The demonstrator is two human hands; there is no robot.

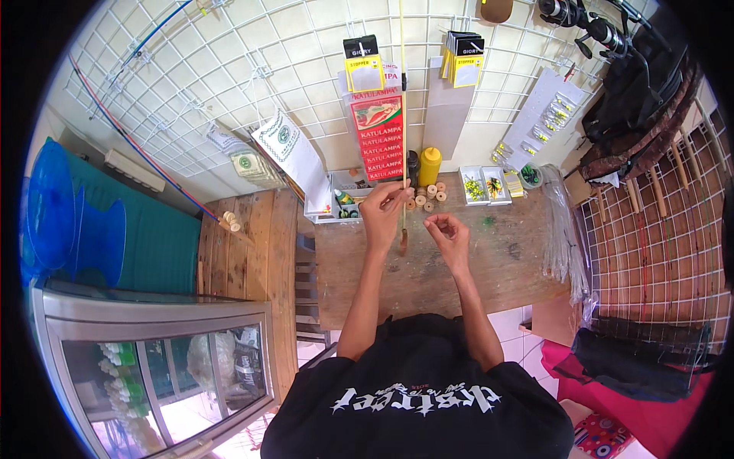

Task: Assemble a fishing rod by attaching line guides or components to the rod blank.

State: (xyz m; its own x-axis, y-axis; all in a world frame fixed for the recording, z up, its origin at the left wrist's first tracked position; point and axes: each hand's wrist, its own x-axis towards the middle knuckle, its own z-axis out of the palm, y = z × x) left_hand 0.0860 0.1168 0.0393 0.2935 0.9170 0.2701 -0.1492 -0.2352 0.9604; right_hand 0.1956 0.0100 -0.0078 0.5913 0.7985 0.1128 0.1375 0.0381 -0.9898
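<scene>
My left hand [384,209] is closed round a thin yellow-green fishing rod [404,138] above the wooden table. The rod stands upright, running up past the top of the view, and its short brown handle [404,243] hangs just below my fingers. To the right of the handle, apart from it, is my right hand [449,236]. Its thumb and forefinger are pinched together; whatever they hold, perhaps a fine line, is too small to make out. Several round cork pieces [429,206] lie behind my hands, near a yellow squeeze bottle [430,167].
White trays of small lures [474,187] sit at the table's back right, beside bundled clear strips [563,237]. A white organizer [329,206] stands at the back left. Packets [376,138] hang on the wire grid. A glass-doored cabinet [153,306] stands at left.
</scene>
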